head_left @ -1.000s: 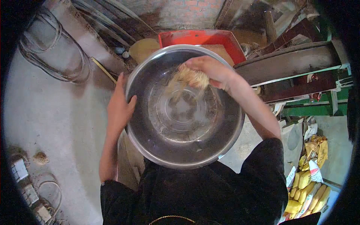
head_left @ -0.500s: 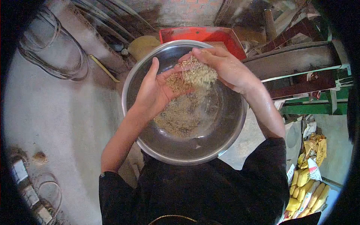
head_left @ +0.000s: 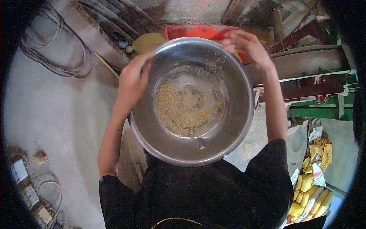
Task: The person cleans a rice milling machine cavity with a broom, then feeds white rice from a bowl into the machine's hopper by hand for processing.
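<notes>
A wide stainless steel basin (head_left: 190,160) sits in front of my body, with a layer of tan grain (head_left: 171,110) spread over its bottom. A few loose grains (head_left: 216,61) are in the air inside the far right wall. My left hand (head_left: 133,78) is at the basin's upper left rim, thumb apart from the fingers; blur hides whether it grips the rim. Beside the upper right rim, my right hand (head_left: 246,45) is raised, blurred, with loosely bent fingers apart and nothing visible in them.
Behind the basin is a red tray (head_left: 179,32). A metal trough-like beam (head_left: 305,63) and green frame (head_left: 320,112) stand to the right. Yellow sacks (head_left: 309,198) are piled at lower right. A coiled cable (head_left: 57,65) and yellow stick (head_left: 106,65) lie at left.
The grain held between my hands has been let go into the basin. My hands have moved apart, left to the left rim and right toward the upper right rim.
</notes>
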A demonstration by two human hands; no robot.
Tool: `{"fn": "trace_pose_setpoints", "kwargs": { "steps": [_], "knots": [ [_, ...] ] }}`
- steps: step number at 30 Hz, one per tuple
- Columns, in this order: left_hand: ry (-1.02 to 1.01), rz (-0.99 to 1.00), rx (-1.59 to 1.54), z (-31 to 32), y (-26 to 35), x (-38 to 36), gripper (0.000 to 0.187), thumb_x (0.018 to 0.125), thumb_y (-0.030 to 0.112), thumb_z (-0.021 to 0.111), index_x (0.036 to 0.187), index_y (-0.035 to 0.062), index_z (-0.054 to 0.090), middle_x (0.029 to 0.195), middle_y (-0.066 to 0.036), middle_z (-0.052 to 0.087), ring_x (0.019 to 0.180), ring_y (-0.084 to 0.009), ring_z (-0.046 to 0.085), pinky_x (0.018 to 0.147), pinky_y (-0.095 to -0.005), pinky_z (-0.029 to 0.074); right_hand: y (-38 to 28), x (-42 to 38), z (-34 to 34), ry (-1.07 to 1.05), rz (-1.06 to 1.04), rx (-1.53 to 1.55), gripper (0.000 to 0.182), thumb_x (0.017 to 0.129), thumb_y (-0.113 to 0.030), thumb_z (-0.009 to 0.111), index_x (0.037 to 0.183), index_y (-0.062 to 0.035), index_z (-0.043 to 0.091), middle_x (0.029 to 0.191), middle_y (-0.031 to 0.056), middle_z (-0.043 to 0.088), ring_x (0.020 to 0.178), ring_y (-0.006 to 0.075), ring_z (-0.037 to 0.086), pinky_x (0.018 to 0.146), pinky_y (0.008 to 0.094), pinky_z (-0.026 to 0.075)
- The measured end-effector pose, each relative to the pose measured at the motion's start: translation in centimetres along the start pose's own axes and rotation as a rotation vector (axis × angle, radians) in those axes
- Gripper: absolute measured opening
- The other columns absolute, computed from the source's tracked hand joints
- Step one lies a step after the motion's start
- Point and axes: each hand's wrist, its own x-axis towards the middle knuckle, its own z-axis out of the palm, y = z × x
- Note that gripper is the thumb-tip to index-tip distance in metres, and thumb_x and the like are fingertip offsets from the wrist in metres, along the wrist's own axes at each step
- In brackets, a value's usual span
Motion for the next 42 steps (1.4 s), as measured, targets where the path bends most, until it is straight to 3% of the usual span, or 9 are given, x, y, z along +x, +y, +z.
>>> {"fn": "trace_pose_setpoints", "kwargs": {
  "steps": [4, 7, 9, 25, 30, 34, 35, 39, 42],
  "knots": [
    [0.302, 0.282, 0.571, -0.3, -0.3, -0.2, 0.040, 0.083, 0.015, 0.064, 0.122, 0.0105, 0.057, 0.106, -0.014, 0.063, 0.096, -0.0295, 0.061, 0.083, -0.0363, 0.047, 9.4, 6.8, -7.6, 0.159, -0.069, -0.029, 0.031, 0.092, -0.017, 0.053, 0.119, -0.0013, 0.055, 0.103, 0.0121, 0.065, 0.091, 0.0176, 0.064, 0.082, 0.0308, 0.051],
    [0.046, -0.067, 0.339, -0.3, -2.2, -1.8, 0.046, 0.080, 0.018, 0.066, 0.124, 0.0151, 0.055, 0.095, -0.015, 0.062, 0.085, -0.0324, 0.061, 0.074, -0.0387, 0.047, 16.2, 8.9, -7.6, -0.002, 0.141, -0.301, 0.034, 0.091, -0.019, 0.055, 0.120, -0.0030, 0.054, 0.103, 0.0086, 0.064, 0.090, 0.0176, 0.064, 0.083, 0.0312, 0.051],
    [-0.026, -0.214, 0.394, -1.3, -1.4, -2.5, 0.048, 0.079, 0.016, 0.067, 0.125, 0.0163, 0.055, 0.093, -0.014, 0.062, 0.085, -0.0330, 0.060, 0.075, -0.0396, 0.047, 17.5, 9.0, -3.3, 0.070, -0.064, -0.297, 0.029, 0.093, -0.025, 0.051, 0.113, -0.0056, 0.060, 0.097, 0.0082, 0.065, 0.079, 0.0115, 0.063, 0.065, 0.0245, 0.050],
    [-0.102, -0.467, 0.240, -4.3, -0.1, -5.2, 0.049, 0.081, 0.011, 0.065, 0.126, 0.0076, 0.047, 0.096, -0.022, 0.065, 0.089, -0.0360, 0.064, 0.080, -0.0395, 0.048, 14.1, -0.7, -1.3, 0.115, 0.357, 0.044, 0.030, 0.094, -0.032, 0.050, 0.106, -0.0085, 0.062, 0.087, 0.0061, 0.065, 0.071, 0.0081, 0.061, 0.058, 0.0231, 0.049],
    [-0.051, -0.195, 0.578, -3.6, 0.4, -4.7, 0.055, 0.080, 0.013, 0.067, 0.130, 0.0100, 0.044, 0.107, -0.019, 0.059, 0.104, -0.0336, 0.057, 0.090, -0.0380, 0.045, 14.8, 9.3, -8.0, 0.184, 0.504, 0.172, 0.030, 0.094, -0.035, 0.049, 0.104, -0.0094, 0.063, 0.083, 0.0054, 0.065, 0.068, 0.0069, 0.060, 0.055, 0.0226, 0.049],
    [0.016, 0.049, 0.474, -1.4, 2.1, -2.3, 0.053, 0.085, 0.022, 0.063, 0.132, 0.0064, 0.043, 0.126, -0.017, 0.050, 0.116, -0.0323, 0.051, 0.098, -0.0381, 0.040, 1.1, 5.9, -4.7, -0.041, 0.351, 0.103, 0.033, 0.096, -0.033, 0.048, 0.108, -0.0032, 0.058, 0.069, -0.0002, 0.056, 0.052, 0.0053, 0.049, 0.046, 0.0161, 0.047],
    [-0.169, -0.167, -0.044, -0.9, 3.2, -1.5, 0.055, 0.089, 0.032, 0.057, 0.132, 0.0028, 0.041, 0.130, -0.018, 0.047, 0.117, -0.0326, 0.050, 0.100, -0.0399, 0.039, 0.3, 6.0, -5.2, -0.307, 0.262, 0.287, 0.035, 0.096, -0.034, 0.046, 0.106, -0.0027, 0.059, 0.064, -0.0022, 0.053, 0.046, 0.0045, 0.045, 0.045, 0.0151, 0.046],
    [-0.536, -0.712, -1.576, 1.0, 5.4, 0.5, 0.073, 0.094, 0.055, 0.033, 0.133, -0.0062, 0.033, 0.125, -0.020, 0.050, 0.116, -0.0321, 0.051, 0.097, -0.0416, 0.042, -3.1, 2.8, 3.1, -0.084, 0.243, 0.108, 0.034, 0.096, -0.032, 0.046, 0.101, -0.0021, 0.061, 0.076, -0.0002, 0.062, 0.052, 0.0042, 0.054, 0.046, 0.0156, 0.047],
    [-0.512, -0.613, -1.678, 2.6, 6.1, 0.7, 0.080, 0.093, 0.060, 0.028, 0.134, -0.0086, 0.029, 0.129, -0.024, 0.047, 0.121, -0.0312, 0.048, 0.102, -0.0477, 0.038, -4.2, -0.6, 9.4, -0.034, 0.259, 0.097, 0.030, 0.095, -0.028, 0.050, 0.102, -0.0022, 0.062, 0.077, 0.0028, 0.064, 0.065, 0.0099, 0.061, 0.052, 0.0235, 0.049]
  ]
}}
